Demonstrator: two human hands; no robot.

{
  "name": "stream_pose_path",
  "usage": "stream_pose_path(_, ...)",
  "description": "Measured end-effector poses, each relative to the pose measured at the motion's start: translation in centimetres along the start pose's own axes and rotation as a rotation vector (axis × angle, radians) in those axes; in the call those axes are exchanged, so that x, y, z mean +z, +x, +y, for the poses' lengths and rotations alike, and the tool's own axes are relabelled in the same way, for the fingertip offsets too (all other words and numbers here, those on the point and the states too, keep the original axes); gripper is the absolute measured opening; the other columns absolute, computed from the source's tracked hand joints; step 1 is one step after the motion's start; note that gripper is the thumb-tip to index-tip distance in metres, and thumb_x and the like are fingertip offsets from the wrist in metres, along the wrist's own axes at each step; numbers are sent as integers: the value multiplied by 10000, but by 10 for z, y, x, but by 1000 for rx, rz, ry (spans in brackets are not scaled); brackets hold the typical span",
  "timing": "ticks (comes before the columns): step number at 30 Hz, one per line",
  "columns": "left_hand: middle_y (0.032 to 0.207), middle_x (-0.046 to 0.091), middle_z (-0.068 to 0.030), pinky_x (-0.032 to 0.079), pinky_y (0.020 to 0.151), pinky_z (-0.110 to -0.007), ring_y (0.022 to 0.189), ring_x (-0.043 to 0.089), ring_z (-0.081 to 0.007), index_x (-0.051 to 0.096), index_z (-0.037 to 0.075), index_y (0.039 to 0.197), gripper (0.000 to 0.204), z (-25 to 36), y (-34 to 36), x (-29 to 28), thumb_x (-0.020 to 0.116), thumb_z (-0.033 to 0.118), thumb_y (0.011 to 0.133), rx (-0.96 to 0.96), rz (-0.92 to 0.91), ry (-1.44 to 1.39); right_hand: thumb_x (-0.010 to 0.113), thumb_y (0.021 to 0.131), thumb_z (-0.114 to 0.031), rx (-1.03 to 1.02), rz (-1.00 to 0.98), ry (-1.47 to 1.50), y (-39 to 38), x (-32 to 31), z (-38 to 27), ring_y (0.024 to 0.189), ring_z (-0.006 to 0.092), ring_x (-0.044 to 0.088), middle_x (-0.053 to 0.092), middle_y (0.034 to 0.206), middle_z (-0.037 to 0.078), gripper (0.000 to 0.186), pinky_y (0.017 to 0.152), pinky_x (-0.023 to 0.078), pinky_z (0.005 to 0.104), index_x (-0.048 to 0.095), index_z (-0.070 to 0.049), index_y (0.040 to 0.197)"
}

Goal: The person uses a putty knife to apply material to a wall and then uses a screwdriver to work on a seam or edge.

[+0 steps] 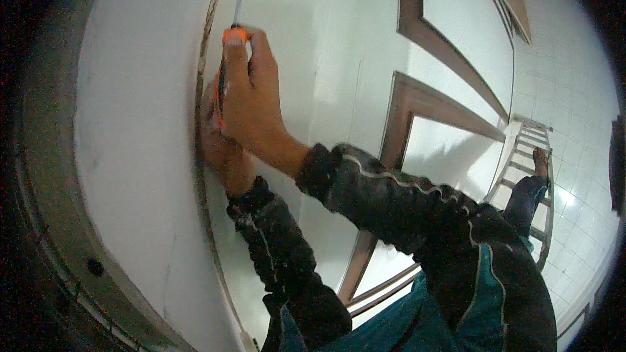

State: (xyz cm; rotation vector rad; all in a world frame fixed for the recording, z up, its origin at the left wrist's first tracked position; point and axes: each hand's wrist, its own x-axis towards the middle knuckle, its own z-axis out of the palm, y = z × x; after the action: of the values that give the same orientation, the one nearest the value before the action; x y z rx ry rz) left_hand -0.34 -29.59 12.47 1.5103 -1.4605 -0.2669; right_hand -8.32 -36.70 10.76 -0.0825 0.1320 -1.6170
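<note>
On your left, a white panel (137,124) is running up to a rough seam (200,78). Your left hand (225,158) is resting close by that seam, mostly hidden behind the right one, so I cannot tell how its fingers are closing. The tool (236,30), orange and black, is lying roughly along the seam, its thin metal blade pointing away from you. Your right hand (257,104) is wrapping its handle, thumb lying near the blade end. Farther right, brown trim (417,98) is edging white surfaces, and a bare foot (540,160) is resting on a ladder (550,199).
</note>
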Motion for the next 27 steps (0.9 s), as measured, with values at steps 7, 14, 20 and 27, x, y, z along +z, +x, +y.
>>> stream_pose_path(7,1349,427,-187,385,1013,-409,1201,474,-299,344,-21,1347,555,11,-11,-1,436,345,939,-1,3,5,357,981,-274,414,-293,27,-43,-16,-20,687,125,522,520,800,76,294,616,447,271,495,-15,990)
stream_pose_path(14,1348,428,-190,386,1012,-407,1200,474,-300,344,-25,1346,553,16,-9,-12,442,335,936,24,36,-8,336,961,-283,153,-191,-355,-57,13,-15,804,205,525,547,901,121,338,752,446,345,525,-8,1019)
stream_pose_path(20,1347,429,-192,387,1012,-405,1200,474,-301,345,-28,1344,552,11,-23,-11,447,326,934,14,63,-4,346,959,-283,431,-118,-81,-47,24,-21,784,186,512,550,871,112,323,724,443,333,534,-29,1027)
stream_pose_path(27,1345,430,-194,387,1011,-403,1199,473,-301,345,-32,1343,550,4,-9,0,452,316,930,30,66,10,348,969,-274,369,-63,49,-17,20,-21,599,117,472,499,718,54,291,525,423,280,511,-36,1009)
